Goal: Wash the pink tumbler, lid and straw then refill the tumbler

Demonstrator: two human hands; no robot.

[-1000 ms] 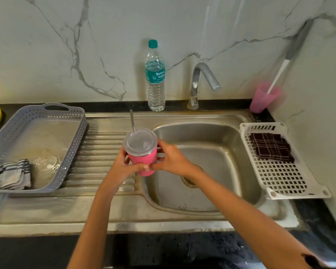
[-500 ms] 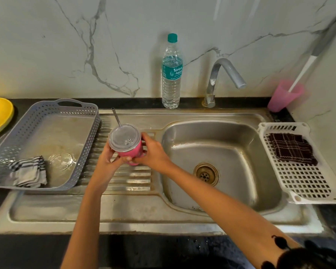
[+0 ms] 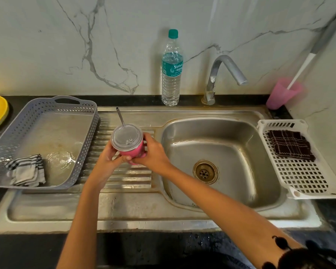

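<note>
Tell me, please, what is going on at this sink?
A person grips a pink tumbler with both hands, the left hand and the right hand wrapped round its sides, above the ribbed drainboard just left of the basin. The clear lid is on and the metal straw stands through it. No water shows at the tap, so washing looks not yet begun. A water bottle stands at the back.
</note>
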